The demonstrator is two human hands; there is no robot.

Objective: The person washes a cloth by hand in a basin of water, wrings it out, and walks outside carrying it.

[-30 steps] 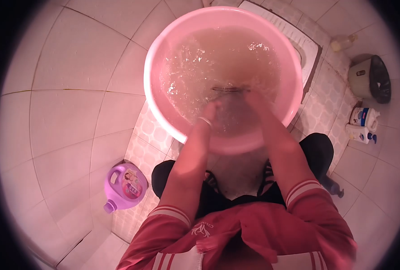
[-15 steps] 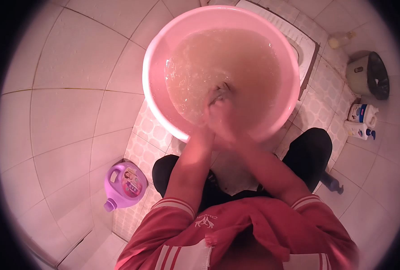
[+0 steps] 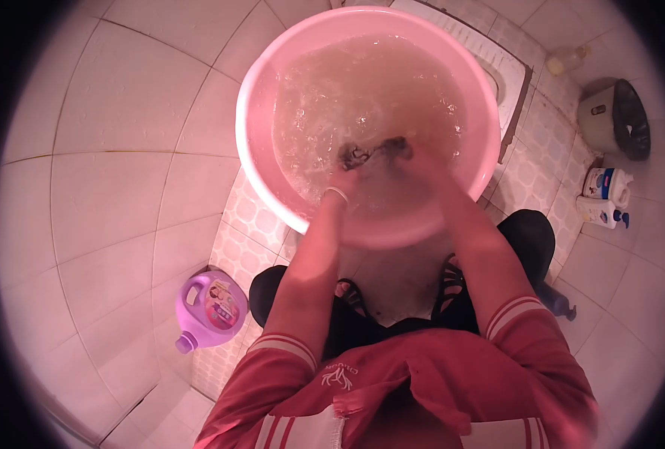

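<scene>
A large pink basin (image 3: 249, 135) holds cloudy, rippling water (image 3: 377, 82). In its near half, a small dark wet cloth (image 3: 356, 156) stretches between my two hands at the water's surface. My left hand (image 3: 343, 179), with a pale band at the wrist, is closed on the cloth's left end. At the other end, my right hand (image 3: 421, 161) is closed too, though motion and murky water blur its fingers. The cloth's exact kind cannot be made out.
A purple detergent jug (image 3: 211, 307) stands on the floor at left. Behind the basin lies a white squat toilet (image 3: 508, 71). Along the right wall are a bin (image 3: 609, 120), white bottles (image 3: 605, 187) and a dark bottle (image 3: 555, 301). My knees flank the basin's near side.
My hands were pressed together over the dark cloth; now they are apart with it stretched between them. The right hand has moved right, and the water is more rippled.
</scene>
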